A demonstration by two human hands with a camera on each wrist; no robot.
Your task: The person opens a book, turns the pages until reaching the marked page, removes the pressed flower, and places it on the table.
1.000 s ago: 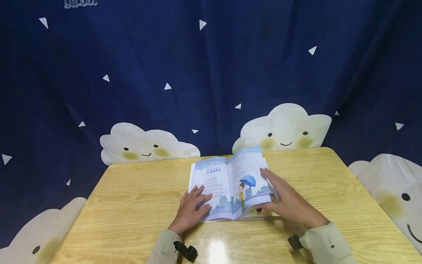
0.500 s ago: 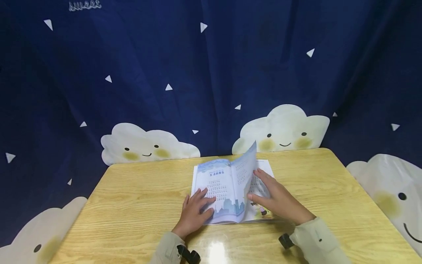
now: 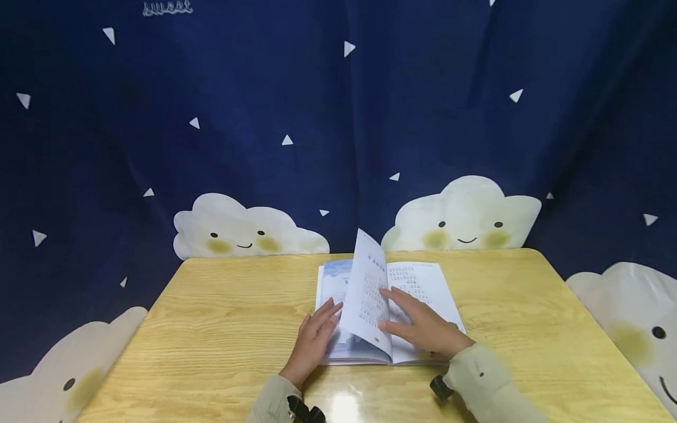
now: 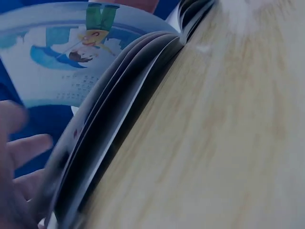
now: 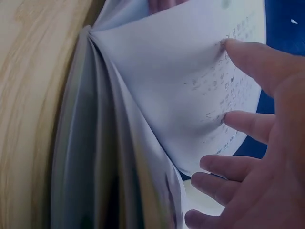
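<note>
An open picture book (image 3: 423, 294) lies on the wooden table. One leaf (image 3: 367, 294) stands up from the spine, leaning left over the left-hand page (image 3: 333, 282). My right hand (image 3: 423, 326) touches the leaf's printed side; in the right wrist view the thumb and index fingertips press it, and the other fingers (image 5: 228, 167) are spread. At the book's lower left, my left hand (image 3: 312, 343) rests with extended fingers on the left-hand page, beside the leaf's free edge. The left wrist view shows the leaf's other side, with a figure and blue umbrella (image 4: 52, 57).
The wooden table (image 3: 227, 329) extends on both sides of the book. Behind it hangs a dark blue curtain (image 3: 264, 88) printed with white triangles and smiling clouds (image 3: 248, 226). Black wrist devices (image 3: 305, 410) sit at both cuffs.
The leaf has swung from the right side, past upright, to lean left. My right hand has moved left with it. My left hand has stayed at the book's lower left.
</note>
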